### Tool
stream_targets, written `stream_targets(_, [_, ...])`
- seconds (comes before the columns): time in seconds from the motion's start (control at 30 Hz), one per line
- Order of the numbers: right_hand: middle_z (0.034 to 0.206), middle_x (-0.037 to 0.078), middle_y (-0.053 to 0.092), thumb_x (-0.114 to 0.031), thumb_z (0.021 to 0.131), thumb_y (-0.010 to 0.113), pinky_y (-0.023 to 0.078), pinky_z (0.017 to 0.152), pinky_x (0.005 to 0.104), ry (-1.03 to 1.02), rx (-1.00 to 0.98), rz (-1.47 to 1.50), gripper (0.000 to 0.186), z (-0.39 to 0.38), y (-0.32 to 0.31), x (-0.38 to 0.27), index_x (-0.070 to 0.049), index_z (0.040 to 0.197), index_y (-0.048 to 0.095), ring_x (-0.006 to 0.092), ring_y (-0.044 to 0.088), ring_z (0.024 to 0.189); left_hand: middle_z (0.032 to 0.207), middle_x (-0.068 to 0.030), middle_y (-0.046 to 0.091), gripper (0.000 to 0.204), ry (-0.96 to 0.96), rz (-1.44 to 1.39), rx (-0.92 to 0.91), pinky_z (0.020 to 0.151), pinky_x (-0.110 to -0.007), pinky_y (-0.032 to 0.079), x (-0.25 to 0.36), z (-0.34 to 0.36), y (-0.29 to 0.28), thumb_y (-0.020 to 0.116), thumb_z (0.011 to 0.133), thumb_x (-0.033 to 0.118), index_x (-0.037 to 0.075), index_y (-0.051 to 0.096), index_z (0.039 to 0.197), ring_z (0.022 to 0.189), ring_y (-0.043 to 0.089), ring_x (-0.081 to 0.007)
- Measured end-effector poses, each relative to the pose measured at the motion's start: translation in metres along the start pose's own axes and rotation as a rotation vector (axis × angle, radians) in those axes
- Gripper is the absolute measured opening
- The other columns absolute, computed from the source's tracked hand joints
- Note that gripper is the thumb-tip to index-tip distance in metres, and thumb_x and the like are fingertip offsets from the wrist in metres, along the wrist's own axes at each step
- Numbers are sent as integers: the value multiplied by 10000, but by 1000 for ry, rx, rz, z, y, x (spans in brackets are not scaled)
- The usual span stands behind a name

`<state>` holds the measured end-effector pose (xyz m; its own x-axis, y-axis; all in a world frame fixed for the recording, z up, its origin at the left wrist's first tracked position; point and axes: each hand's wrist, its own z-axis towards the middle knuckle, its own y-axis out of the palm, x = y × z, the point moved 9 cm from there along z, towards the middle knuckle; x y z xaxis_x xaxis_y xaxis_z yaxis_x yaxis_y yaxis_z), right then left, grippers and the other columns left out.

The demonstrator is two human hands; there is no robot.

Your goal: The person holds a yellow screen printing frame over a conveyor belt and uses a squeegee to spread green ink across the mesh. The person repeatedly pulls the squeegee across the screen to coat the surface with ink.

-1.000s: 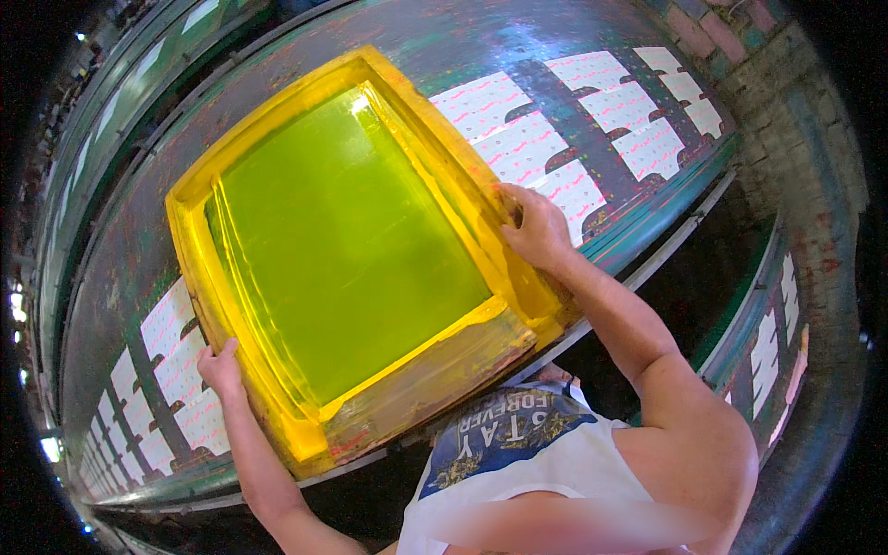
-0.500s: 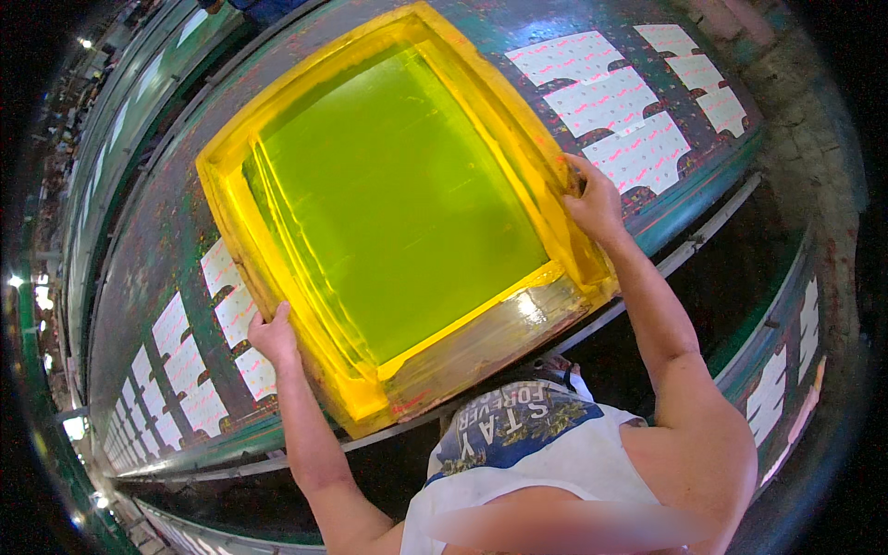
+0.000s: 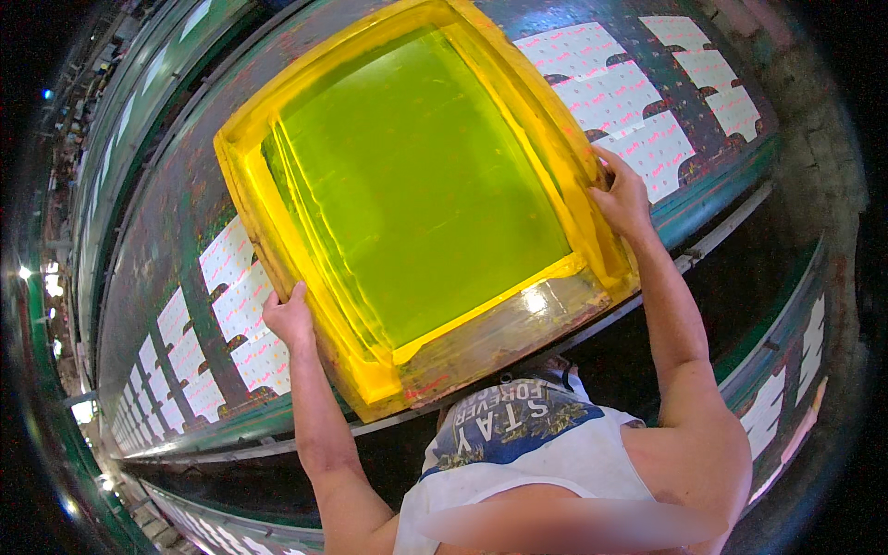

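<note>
Where it lies flat, yellow printing screen point(image 3: 416, 185) between left hand point(image 3: 289, 317) and right hand point(image 3: 622, 196).

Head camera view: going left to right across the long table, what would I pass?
White printed sheets → left hand on the frame's left side → yellow screen frame with green mesh → right hand on its right side → more white printed sheets.

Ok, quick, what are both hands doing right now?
Left hand: closed on the left side of the big yellow-framed printing screen.
Right hand: gripping the screen's right side.
</note>
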<state>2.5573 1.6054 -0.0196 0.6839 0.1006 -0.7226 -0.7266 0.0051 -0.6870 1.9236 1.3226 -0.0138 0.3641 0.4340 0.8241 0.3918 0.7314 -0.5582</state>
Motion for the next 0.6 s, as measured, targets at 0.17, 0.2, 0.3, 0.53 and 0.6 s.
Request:
stream_targets(0.17, [1128,158,791,-19,834,794,595,942,379,-86,33,-37,718,-4,3,-8,-151,1526,656,255,764,1025,1074,-154,828,284,-24,83,-15,873,-377,600,-6,3,1,837,915,44,-69,799,1172,917,778,-241])
stream_targets(0.2, [1143,160,791,-25,838,802,594,948,377,-76,26,-57,722,-5,5,-7,-149,1532,650,256,765,1037,1075,-155,831,289,-37,58,-19,874,-378,600,-9,2,2,839,914,50,-66,799,1176,916,780,-243])
stream_targets(0.3, [1186,165,791,-46,867,820,594,968,372,-85,13,-114,718,-9,9,-4,-138,1553,629,253,767,1071,1073,-157,835,300,-57,60,-41,877,-382,600,-15,2,7,843,914,65,-60,799,1184,911,784,-247])
stream_targets(0.53, [1276,172,790,-163,1091,696,599,1001,370,-28,15,170,455,-70,-15,59,-61,1529,635,249,766,1144,1135,-161,823,389,-6,113,-167,911,-380,598,-27,14,7,833,934,93,-62,758,1283,980,782,-238])
stream_targets(0.6, [1248,153,797,-202,1142,642,604,970,347,5,77,246,403,-90,-26,84,-38,1510,652,214,764,1121,1200,-164,804,448,100,145,-136,938,-378,591,-19,29,5,826,943,97,-63,717,1348,1040,771,-239])
